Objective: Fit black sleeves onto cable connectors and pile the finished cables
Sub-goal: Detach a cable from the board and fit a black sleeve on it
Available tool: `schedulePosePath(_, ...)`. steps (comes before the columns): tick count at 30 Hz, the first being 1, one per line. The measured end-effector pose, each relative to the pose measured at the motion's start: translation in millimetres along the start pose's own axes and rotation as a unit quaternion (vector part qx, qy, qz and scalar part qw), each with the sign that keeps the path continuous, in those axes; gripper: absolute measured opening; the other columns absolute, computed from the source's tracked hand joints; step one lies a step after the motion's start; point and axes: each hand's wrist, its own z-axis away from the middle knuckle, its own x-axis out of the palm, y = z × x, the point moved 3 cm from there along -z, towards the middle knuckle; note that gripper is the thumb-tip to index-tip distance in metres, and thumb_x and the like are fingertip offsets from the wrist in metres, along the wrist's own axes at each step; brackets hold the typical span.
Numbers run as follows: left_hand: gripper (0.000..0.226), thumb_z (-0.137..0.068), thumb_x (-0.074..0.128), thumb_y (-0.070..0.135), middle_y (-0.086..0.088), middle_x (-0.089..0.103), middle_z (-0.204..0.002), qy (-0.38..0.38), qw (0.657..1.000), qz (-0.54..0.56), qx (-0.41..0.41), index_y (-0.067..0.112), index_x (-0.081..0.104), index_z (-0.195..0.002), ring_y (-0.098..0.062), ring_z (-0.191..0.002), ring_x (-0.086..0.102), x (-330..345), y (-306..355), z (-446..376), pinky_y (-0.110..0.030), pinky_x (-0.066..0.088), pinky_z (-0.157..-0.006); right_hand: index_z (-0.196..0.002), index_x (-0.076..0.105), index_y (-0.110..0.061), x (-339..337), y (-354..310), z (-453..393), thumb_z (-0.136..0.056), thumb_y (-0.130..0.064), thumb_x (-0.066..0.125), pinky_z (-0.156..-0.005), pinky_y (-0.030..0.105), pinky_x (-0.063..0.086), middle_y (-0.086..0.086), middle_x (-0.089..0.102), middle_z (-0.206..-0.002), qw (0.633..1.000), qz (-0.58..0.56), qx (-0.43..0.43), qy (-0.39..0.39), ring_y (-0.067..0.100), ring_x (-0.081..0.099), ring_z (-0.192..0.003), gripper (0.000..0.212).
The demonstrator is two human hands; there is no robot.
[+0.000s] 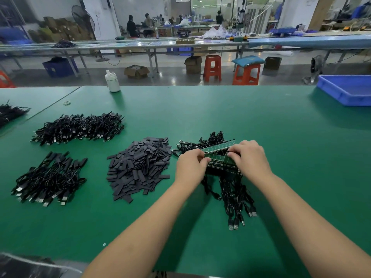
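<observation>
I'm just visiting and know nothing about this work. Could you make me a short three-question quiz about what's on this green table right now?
1. True or false: the pile of loose black sleeves lies to the left of both hands.
2. What do the left hand and right hand grip together? A) a white bottle B) a bundle of cables with green boards C) a blue tray
3. Fill in: the blue tray sits at the table's far ____ corner.

Key: 1 true; 2 B; 3 right.
</observation>
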Motion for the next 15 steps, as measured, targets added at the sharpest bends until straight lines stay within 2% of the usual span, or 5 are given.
schedulePosePath(4, 0.023, -0.084, 0.074, 0.033, 0.005, 0.070, -0.072, -0.048, 0.998, 0.037, 0.023, 0.024, 0.060, -0.069, -0.014, -0.069, 0.066, -28.3, -4.6, -3.9, -0.028, 0.053, -0.069, -0.134, 0.060, -0.017, 6.4, 2.6, 3.7, -0.096, -0.027, 0.063, -0.112, 0.040, 0.034, 0.005, 0.058, -0.133, 0.999, -0.006, -0.013, 0.050, 0.023, 0.044, -0.129, 0.040)
schedulePosePath(7, 0.020, -0.084, 0.076, 0.025, -0.003, 0.071, -0.069, -0.109, 0.981, 0.161, 0.010, 0.015, 0.063, -0.072, -0.021, -0.065, 0.071, -39.7, -2.2, -6.2, -0.036, 0.059, -0.066, -0.117, 0.069, -0.022, 11.0, -23.2, 15.1, -0.103, -0.032, 0.050, -0.091, 0.027, 0.045, -0.006, 0.070, -0.113, 0.977, -0.207, -0.022, 0.048, 0.013, 0.060, -0.111, 0.026)
schedulePosePath(10, 0.022, -0.084, 0.077, 0.020, -0.013, 0.065, -0.068, -0.109, 0.969, 0.221, -0.003, 0.009, 0.062, -0.072, -0.018, -0.062, 0.061, -40.8, -4.2, -9.9, -0.032, 0.051, -0.063, -0.102, 0.071, -0.030, 36.0, -60.6, 29.1, -0.106, -0.048, 0.033, -0.090, 0.027, 0.049, -0.008, 0.076, -0.096, 0.859, -0.478, 0.070, -0.172, 0.009, 0.069, -0.099, 0.043)
schedulePosePath(12, 0.021, -0.084, 0.076, 0.017, -0.005, 0.060, -0.065, -0.094, 0.969, 0.227, -0.016, 0.011, 0.062, -0.070, -0.012, -0.060, 0.056, -38.0, -11.8, -9.9, -0.023, 0.045, -0.059, -0.094, 0.071, -0.020, 52.0, -75.1, 38.1, -0.106, -0.041, 0.040, -0.080, 0.030, 0.056, 0.004, 0.076, -0.086, 0.791, -0.569, 0.104, -0.202, 0.018, 0.072, -0.083, 0.039)
schedulePosePath(15, 0.020, -0.089, 0.070, 0.015, 0.001, 0.062, -0.061, -0.117, 0.961, 0.246, -0.049, 0.007, 0.066, -0.071, -0.005, -0.052, 0.050, -30.1, -34.5, -6.9, -0.014, 0.040, -0.051, -0.087, 0.067, -0.013, 75.3, -82.8, 49.6, -0.104, -0.019, 0.050, -0.048, 0.024, 0.049, 0.008, 0.058, -0.066, 0.752, -0.617, 0.147, -0.179, 0.013, 0.058, -0.052, 0.025)
